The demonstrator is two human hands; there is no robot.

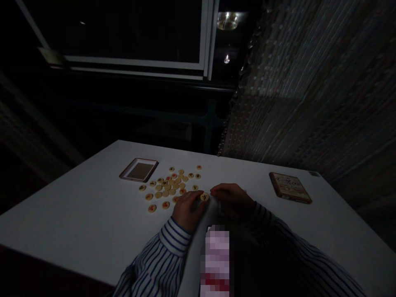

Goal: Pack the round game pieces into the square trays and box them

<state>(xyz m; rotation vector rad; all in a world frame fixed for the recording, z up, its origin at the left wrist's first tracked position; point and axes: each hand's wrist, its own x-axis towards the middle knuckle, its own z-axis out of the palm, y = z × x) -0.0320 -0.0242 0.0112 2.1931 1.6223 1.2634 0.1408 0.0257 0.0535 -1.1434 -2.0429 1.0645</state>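
Several round cream game pieces (168, 187) with red or black marks lie scattered on a white table (77, 214). My left hand (187, 209) rests at the near edge of the pile, fingers curled, pinching one round piece (204, 197) at its fingertips. My right hand (230, 198) lies right beside it, fingers bent down onto the table, in shadow; what it holds, if anything, is hidden. Both sleeves are white with dark stripes.
An open box tray (139, 170) lies at the back left of the pieces. A box lid with a printed picture (290, 187) lies to the right. A beaded curtain (309, 82) hangs behind the table on the right; a dark window (123, 37) is beyond.
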